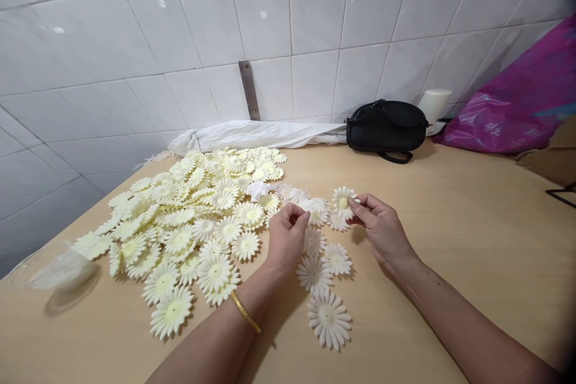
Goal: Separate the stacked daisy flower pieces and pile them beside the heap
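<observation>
White tiles are lining the wall (265,18) behind a wood-toned table (472,222), and along its back edge a white sheet (270,135), a black case (387,126), a white bottle (435,105) and a pink bag (508,102) are resting. On the left side, a heap of pale yellow petal rounds (180,237) is covering much of the surface, with a clear plastic item (65,270) sitting just beside it. Whiter petal rounds (314,273) are lying in a loose line between the forearms.

The right hand (381,229) is holding a small flower (342,199) with a yellowish centre, its fingers closing on the petal edge just above the table, over the far end of that line. The left hand (288,237) is curling near the heap, thumb and forefinger pressing together; whether anything thin is being pinched there, I cannot tell.

Judging from this, the person is working on one flower piece, with its patterned front being presented toward the left fingers. The next move seems to be calling for a steady right grip and a careful left pinch, aiming at the centre without creasing the petals.
</observation>
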`<state>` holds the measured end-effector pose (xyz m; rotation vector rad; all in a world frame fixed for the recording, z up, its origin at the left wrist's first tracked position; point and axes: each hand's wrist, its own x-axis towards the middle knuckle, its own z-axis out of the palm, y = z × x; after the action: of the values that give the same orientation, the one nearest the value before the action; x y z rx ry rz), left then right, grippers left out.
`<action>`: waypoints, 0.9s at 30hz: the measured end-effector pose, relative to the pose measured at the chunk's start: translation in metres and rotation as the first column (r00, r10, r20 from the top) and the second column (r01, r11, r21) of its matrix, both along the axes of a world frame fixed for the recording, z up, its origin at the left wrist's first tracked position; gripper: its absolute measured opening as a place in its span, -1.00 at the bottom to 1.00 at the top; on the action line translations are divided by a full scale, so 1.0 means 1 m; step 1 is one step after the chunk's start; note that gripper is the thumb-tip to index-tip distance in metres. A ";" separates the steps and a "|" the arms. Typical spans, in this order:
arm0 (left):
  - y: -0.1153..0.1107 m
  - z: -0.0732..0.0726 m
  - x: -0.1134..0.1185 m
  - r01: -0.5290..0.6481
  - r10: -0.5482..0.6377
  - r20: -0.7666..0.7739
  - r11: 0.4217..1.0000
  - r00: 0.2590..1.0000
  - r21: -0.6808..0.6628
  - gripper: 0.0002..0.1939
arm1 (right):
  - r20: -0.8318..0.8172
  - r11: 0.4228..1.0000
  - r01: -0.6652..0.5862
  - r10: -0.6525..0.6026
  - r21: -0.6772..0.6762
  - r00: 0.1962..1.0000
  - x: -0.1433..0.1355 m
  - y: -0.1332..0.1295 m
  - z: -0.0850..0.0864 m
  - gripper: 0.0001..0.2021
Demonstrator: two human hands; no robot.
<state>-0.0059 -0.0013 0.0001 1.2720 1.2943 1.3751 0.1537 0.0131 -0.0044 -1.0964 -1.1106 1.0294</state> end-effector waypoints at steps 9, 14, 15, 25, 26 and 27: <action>0.006 -0.004 -0.010 -0.017 0.116 -0.544 0.983 0.831 0.184 -0.68 | -0.027 0.999 0.043 -0.042 0.016 0.999 0.002 0.002 0.001 -0.76; 0.012 -0.005 -0.007 0.061 0.186 -0.857 0.968 0.480 0.244 -0.82 | -0.089 0.997 0.051 -0.055 -0.056 0.994 -0.001 0.000 0.002 -0.78; 0.012 -0.005 -0.006 0.060 0.194 -0.853 0.965 0.484 0.254 -0.85 | -0.082 0.996 0.046 -0.053 -0.079 0.995 -0.002 -0.001 0.002 -0.79; 0.010 0.004 -0.007 0.009 -0.009 0.174 1.000 0.985 0.001 -0.86 | 0.039 0.991 -0.121 0.124 -0.058 0.992 -0.002 -0.009 0.012 -0.78; 0.009 0.005 -0.006 0.050 -0.034 0.266 0.997 0.963 -0.054 -0.85 | 0.124 0.993 -0.108 0.114 -0.054 0.986 -0.003 -0.010 0.013 -0.74; 0.007 0.007 -0.005 0.097 -0.057 0.344 0.990 0.937 -0.099 -0.85 | 0.198 0.994 -0.097 0.105 -0.052 0.974 -0.003 -0.011 0.014 -0.72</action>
<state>-0.0110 0.0055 0.0070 0.9459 1.0553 1.3737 0.1504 0.0021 0.0092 -1.2076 -1.3235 1.0420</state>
